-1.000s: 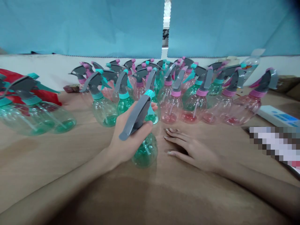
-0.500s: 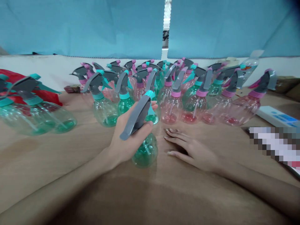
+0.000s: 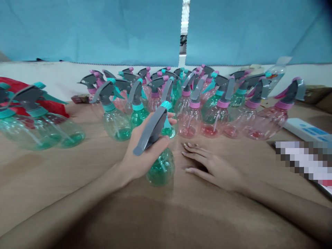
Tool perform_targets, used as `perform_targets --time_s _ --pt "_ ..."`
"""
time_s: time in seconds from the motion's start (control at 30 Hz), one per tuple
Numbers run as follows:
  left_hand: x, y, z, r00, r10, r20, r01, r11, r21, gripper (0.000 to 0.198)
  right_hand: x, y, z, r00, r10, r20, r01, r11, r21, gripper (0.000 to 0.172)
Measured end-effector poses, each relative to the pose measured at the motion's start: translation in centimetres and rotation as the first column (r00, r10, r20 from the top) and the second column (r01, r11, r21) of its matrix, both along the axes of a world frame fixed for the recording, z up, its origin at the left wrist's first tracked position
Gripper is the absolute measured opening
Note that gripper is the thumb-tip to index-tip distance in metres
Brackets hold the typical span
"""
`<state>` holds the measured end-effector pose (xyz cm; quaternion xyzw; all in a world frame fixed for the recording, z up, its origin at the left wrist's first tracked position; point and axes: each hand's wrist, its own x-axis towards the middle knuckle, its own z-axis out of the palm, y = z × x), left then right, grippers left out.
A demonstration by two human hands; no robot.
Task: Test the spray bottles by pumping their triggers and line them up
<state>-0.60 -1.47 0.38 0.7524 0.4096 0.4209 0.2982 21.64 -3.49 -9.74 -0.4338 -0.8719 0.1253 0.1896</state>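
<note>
Left hand [image 3: 145,160]: gripped green bottle [image 3: 160,169]. Right hand [image 3: 218,166]: lay open on table [image 3: 197,214]. Risk: a forward knock could have toppled rear bottles [image 3: 190,119].

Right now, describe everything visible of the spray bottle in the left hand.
The spray bottle looks like clear green plastic, with a rounded body, a pale tube inside and a grey spray head. It appears to stand roughly upright on the brown table, nearer than the other bottles. The left hand wraps around and hides its neck.
</note>
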Motion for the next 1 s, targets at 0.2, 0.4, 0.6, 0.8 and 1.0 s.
perform_targets --time_s 0.2,0.4,0.6,0.8,1.0 --pt "-0.5 0.3 -0.4 0.999 -0.028 -0.023 0.028 0.999 0.017 0.027 0.0 0.0 0.1 1.000 -0.003 0.024 0.003 1.000 -0.015 0.056" --pt "-0.8 0.2 -0.6 0.998 -0.054 0.027 0.054 0.999 0.001 0.020 0.0 -0.1 0.0 1.000 -0.001 -0.016 0.001 1.000 -0.015 0.054" --pt "-0.6 -0.1 0.0 0.999 -0.045 0.027 0.046 0.998 -0.040 0.022 0.1 0.0 -0.1 0.999 0.008 -0.032 -0.009 1.000 -0.011 0.052" --pt "-0.3 0.0 -0.5 0.998 -0.032 0.053 0.035 0.998 -0.044 0.038 0.1 0.0 0.0 1.000 0.009 0.027 -0.009 1.000 0.005 0.056" --pt "-0.3 0.0 -0.9 1.000 0.027 -0.010 -0.027 1.000 0.002 0.041 0.1 0.1 0.0 0.998 0.019 0.051 -0.020 0.999 0.025 0.056"
